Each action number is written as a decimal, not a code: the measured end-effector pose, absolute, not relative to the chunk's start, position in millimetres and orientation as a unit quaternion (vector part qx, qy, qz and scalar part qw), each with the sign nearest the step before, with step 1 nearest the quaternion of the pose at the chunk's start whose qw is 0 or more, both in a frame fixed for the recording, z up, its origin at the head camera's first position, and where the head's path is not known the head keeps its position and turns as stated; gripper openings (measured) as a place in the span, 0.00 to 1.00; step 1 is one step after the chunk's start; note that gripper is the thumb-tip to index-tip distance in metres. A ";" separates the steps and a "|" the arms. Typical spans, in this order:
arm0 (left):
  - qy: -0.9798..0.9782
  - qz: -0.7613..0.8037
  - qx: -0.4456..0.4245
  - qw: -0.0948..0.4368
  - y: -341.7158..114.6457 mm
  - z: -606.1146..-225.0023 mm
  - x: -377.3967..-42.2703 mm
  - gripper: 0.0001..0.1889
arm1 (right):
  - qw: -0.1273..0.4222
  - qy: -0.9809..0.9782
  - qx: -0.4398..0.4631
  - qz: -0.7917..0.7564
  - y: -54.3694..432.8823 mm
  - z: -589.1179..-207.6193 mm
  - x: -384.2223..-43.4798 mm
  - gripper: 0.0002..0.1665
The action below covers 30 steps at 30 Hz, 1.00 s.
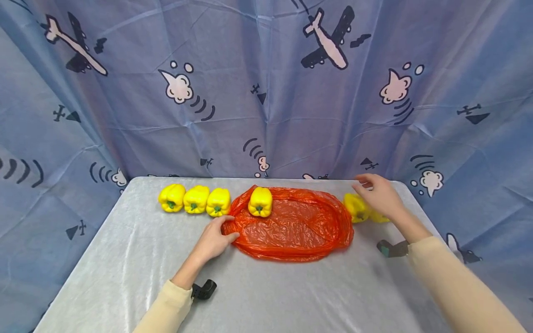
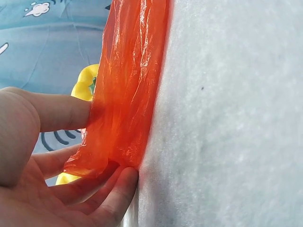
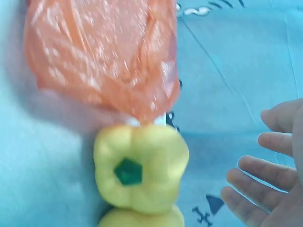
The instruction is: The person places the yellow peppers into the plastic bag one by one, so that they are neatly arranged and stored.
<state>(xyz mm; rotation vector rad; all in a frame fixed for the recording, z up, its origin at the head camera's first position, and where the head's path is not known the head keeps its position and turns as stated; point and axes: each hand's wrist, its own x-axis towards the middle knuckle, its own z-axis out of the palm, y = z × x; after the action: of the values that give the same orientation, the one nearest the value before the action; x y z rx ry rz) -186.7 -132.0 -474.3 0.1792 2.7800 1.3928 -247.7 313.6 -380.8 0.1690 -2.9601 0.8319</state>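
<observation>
An open red plastic bag lies spread on the table, its crumpled rim forming a wide oval. One yellow bell pepper sits within the rim at its far left. My left hand holds the bag's left edge, thumb and fingers on either side; in the left wrist view the red film passes between them. At the bag's right end my right hand hovers with fingers spread over two more yellow peppers. The right wrist view shows that hand apart from the nearer pepper, holding nothing.
Three yellow peppers stand in a row at the table's back left, left of the bag. A pale cloth covers the table. A blue curtain with printed aeroplanes hangs behind the table and at both sides.
</observation>
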 end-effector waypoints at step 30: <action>0.894 0.444 0.055 0.013 -132.1 -474.9 -186.4 0.25 | 0.003 -0.969 -0.016 0.248 386.9 -419.3 -246.7 0.38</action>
<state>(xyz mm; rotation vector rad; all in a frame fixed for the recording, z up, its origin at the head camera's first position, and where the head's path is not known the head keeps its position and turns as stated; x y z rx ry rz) -186.4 -132.1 -474.9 0.1715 2.7867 1.3821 -246.7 386.9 -419.3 -0.0492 -3.0370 0.7777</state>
